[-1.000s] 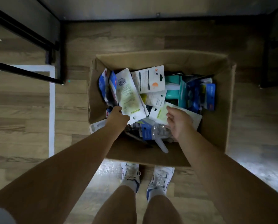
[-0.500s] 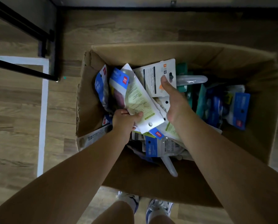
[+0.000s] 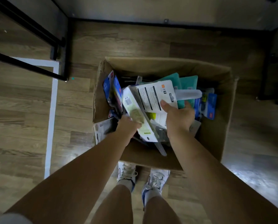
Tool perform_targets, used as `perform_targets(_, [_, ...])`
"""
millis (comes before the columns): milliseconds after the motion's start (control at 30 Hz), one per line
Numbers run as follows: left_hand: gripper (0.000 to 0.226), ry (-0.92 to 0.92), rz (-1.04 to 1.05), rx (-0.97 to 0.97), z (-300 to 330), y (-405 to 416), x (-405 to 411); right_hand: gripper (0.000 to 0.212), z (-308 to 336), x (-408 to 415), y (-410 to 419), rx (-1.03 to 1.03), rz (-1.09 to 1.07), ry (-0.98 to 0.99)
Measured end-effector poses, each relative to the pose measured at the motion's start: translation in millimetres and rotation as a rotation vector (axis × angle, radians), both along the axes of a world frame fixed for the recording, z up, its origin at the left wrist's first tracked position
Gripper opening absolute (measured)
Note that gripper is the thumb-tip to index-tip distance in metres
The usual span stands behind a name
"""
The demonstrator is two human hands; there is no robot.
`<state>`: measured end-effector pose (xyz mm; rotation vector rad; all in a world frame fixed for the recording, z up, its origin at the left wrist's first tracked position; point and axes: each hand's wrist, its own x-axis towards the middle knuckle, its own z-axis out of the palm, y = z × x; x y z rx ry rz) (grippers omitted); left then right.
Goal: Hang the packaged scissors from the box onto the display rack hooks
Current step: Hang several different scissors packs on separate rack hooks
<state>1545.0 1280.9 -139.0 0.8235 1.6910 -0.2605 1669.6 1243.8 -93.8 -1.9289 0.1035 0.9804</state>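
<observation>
An open cardboard box (image 3: 216,123) stands on the floor, filled with several carded packs in blue, teal and white. My left hand (image 3: 128,126) grips a long white pack with a barcode and pale green print (image 3: 135,110), held tilted above the pile. My right hand (image 3: 178,117) holds a white carded pack with black text and an orange mark (image 3: 154,96), thumb on its face and fingers behind it. A clear plastic blister tip (image 3: 188,94) sticks out to the right of that card. No hooks of the display rack are in view.
Black metal frame legs (image 3: 60,46) stand at the left and another dark frame (image 3: 271,75) at the right. White tape (image 3: 51,120) runs along the wooden floor on the left. My legs and white shoes (image 3: 143,177) are just behind the box.
Both hands have lifted their packs higher out of the pile. The right hand has closed around the white card. The camera has pulled back and the box now sits smaller in view.
</observation>
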Motion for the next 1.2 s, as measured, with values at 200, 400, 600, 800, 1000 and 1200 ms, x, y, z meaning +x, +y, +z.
perform_targets(200, [0.049,-0.145,0.092,0.119,97.6,9.4,31.8,0.023,88.3,22.4,-29.4,0.074,0.016,-0.122])
perform_targets(400, [0.079,-0.234,0.186,0.291,226.2,4.3,47.9,0.03,212.6,36.9,-53.5,0.209,-0.014,-0.092])
perform_targets(600, [0.054,-0.469,0.442,0.01,362.8,-7.2,51.5,0.03,350.5,31.8,-78.8,0.448,-0.007,-0.132])
perform_targets(800, [0.09,-0.928,0.496,-0.063,495.5,-17.4,58.4,0.032,444.7,37.3,-77.1,0.694,0.201,-0.325])
perform_targets(1000, [0.088,-1.162,0.403,0.034,576.4,-5.9,50.7,0.024,506.3,43.6,-67.6,0.766,0.483,-0.619])
perform_targets(1200, [0.088,-1.097,0.287,0.127,630.0,13.7,27.5,0.02,568.9,63.1,-54.3,0.839,0.767,-1.071])
